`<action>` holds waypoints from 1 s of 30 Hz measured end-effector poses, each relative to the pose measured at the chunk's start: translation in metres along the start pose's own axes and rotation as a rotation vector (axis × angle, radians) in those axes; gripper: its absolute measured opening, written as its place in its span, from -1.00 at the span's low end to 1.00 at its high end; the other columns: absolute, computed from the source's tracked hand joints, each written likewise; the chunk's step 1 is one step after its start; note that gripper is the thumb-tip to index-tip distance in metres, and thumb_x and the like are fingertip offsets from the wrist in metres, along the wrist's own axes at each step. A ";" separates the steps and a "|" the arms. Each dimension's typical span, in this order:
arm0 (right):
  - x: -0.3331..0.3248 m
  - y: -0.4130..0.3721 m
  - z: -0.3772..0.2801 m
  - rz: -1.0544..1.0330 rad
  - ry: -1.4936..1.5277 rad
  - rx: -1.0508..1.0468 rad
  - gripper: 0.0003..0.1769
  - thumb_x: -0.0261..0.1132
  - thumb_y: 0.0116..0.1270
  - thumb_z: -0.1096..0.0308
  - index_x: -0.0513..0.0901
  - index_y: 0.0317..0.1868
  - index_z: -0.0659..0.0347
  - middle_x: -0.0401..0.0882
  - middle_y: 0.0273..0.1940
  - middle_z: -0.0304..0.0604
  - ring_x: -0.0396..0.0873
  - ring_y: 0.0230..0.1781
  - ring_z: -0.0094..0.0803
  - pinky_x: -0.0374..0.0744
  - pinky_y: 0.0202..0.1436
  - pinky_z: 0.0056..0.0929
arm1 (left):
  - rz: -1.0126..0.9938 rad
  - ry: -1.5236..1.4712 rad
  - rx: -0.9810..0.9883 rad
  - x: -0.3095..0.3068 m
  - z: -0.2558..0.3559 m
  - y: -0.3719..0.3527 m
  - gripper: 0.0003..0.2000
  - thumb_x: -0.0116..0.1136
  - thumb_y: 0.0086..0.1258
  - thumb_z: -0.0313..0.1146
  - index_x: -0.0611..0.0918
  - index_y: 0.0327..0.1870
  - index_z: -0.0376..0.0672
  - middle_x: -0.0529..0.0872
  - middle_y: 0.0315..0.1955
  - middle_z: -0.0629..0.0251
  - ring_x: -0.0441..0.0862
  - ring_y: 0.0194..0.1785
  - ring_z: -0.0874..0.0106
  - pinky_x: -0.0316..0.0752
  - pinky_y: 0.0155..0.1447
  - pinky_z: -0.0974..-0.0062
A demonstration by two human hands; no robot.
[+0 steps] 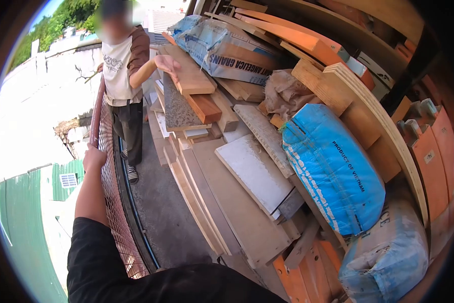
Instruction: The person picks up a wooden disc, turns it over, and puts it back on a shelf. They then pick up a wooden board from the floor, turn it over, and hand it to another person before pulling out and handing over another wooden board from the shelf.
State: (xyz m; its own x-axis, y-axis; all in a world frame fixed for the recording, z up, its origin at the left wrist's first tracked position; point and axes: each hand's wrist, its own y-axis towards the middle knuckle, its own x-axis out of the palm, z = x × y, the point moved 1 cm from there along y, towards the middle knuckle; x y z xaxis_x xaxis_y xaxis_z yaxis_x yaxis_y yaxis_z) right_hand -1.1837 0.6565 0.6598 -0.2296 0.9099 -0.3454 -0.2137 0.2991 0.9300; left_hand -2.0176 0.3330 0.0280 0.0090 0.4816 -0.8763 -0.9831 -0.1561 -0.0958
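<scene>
A: What is held, and how?

B: The mesh rail is gripped at its top edge by the left hand, left of centre in the frame. The fingers are curled together over the bar and clamped on it. The right hand is not seen, so nothing can be told of its fingers.

A: Where is the rail set?

B: It is run from the bottom centre up to the upper left, between the bright drop at the left edge and the dark floor strip beside the stacked boards.

A: How is such a hold judged best made?

B: It is thought that the bar should be wrapped fully, with the thumb opposed beneath. The weight is better carried through the arm onto the bar than onto the mesh, which looks thin.

A: What is counted nearby?

B: One other person is seen at the upper left, and one hand of theirs is laid on a reddish plank atop the pile. Three printed sacks are counted with certainty: a blue sack right of centre, a pale sack at the lower right and a lettered sack at the top centre. One crumpled brown cloth is lodged among the timber. One white slab and one speckled slab are made out. The boards are too many and too overlapped to be counted.
</scene>
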 end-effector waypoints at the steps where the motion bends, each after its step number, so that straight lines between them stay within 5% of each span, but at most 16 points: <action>1: 0.000 0.000 -0.002 0.001 -0.008 0.001 -0.38 0.33 0.53 -0.04 0.74 0.09 0.51 0.74 0.05 0.34 0.69 0.04 0.12 0.61 0.19 -0.12 | 0.008 0.003 0.011 -0.001 0.000 -0.002 -0.12 0.33 0.39 0.02 0.21 0.62 -0.21 0.60 0.33 -0.16 0.64 0.35 -0.05 0.54 0.41 0.08; 4: 0.002 0.003 0.000 -0.001 -0.077 0.031 -0.39 0.32 0.52 -0.05 0.75 0.06 0.49 0.75 0.03 0.34 0.70 0.05 0.15 0.61 0.19 -0.10 | 0.006 0.006 0.012 -0.007 0.004 -0.009 -0.14 0.33 0.39 0.01 0.23 0.60 -0.22 0.61 0.31 -0.18 0.65 0.32 -0.05 0.56 0.39 0.08; 11: 0.019 0.028 0.081 -0.062 0.109 0.082 -0.53 0.29 0.59 0.10 0.69 0.22 0.34 0.72 0.11 0.01 0.64 0.16 -0.24 0.49 0.34 -0.37 | 0.067 -0.016 0.037 0.009 -0.002 0.002 -0.05 0.40 0.37 -0.01 0.14 0.66 -0.21 0.61 0.33 -0.18 0.65 0.33 -0.05 0.55 0.38 0.08; 18: 0.045 0.035 0.107 0.155 0.173 -0.083 -0.61 0.29 0.60 0.11 0.71 -0.06 0.36 0.68 -0.23 -0.12 0.59 -0.17 -0.46 0.52 0.05 -0.46 | 0.041 -0.030 0.023 -0.012 0.002 -0.019 -0.15 0.39 0.39 -0.09 0.21 0.58 -0.25 0.61 0.30 -0.22 0.65 0.31 -0.10 0.56 0.38 0.09; 30: 0.037 0.027 0.093 0.137 0.164 -0.076 -0.60 0.30 0.59 0.12 0.69 -0.09 0.40 0.68 -0.23 -0.10 0.62 -0.16 -0.41 0.53 0.05 -0.43 | 0.058 -0.043 0.026 -0.008 0.000 -0.013 -0.12 0.37 0.40 -0.05 0.18 0.61 -0.26 0.61 0.30 -0.21 0.65 0.32 -0.06 0.54 0.41 0.10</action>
State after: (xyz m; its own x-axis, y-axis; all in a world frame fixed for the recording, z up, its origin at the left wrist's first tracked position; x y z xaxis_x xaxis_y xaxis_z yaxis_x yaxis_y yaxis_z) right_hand -1.1099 0.7252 0.6836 -0.4118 0.8796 -0.2382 -0.2397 0.1477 0.9596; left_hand -2.0051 0.3315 0.0364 -0.0554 0.5093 -0.8588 -0.9861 -0.1626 -0.0328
